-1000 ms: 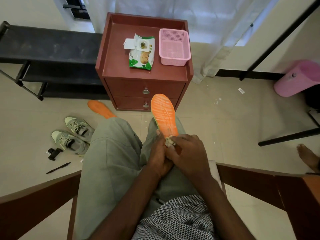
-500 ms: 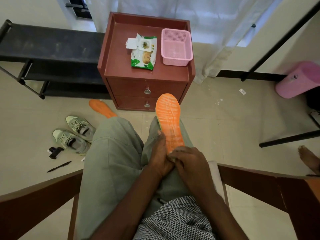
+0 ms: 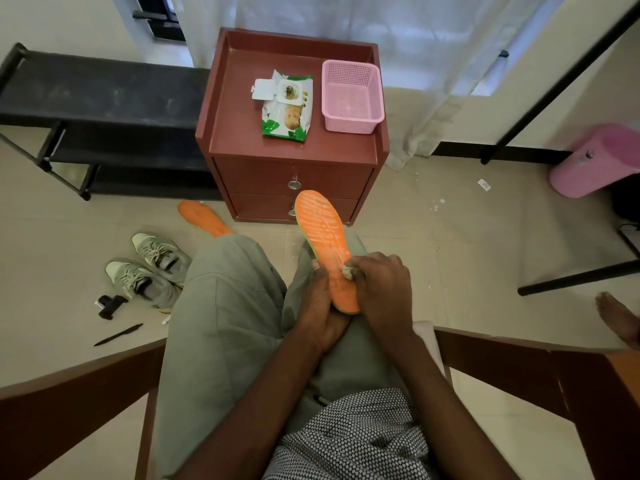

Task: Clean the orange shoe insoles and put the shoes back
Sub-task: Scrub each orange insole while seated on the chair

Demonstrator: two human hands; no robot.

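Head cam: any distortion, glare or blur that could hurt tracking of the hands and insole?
Head view: wide-angle bend shows in the chair arms and the black shelf. Backlit curtain is blown out, and the lap is dim. The insole, left hand and right hand with the wipe look sharp, with no obvious glare.

At the top centre of my view a red-brown bedside cabinet (image 3: 242, 140) carries a pink basket (image 3: 351, 98). A black pen (image 3: 117, 335) lies lower left; a pink bin (image 3: 595, 161) sits far right.
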